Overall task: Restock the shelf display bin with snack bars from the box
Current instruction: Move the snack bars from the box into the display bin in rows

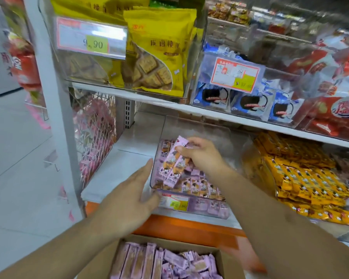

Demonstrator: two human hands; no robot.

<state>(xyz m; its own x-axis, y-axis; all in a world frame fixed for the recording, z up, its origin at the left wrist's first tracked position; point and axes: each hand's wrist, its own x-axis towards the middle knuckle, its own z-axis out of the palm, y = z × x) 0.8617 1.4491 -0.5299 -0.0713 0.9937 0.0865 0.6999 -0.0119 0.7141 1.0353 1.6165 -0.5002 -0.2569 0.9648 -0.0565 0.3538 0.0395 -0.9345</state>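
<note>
Yellow price tag point(97, 44) reading "9.90"

A clear plastic display bin point(170, 193) sits on the lower white shelf, partly filled with pink-wrapped snack bars point(197, 185) lying mostly flat. A small bunch of bars point(174, 164) is tilted above its left end. Below stands an open cardboard box point(229, 264), seemingly full of the same bars.
</note>
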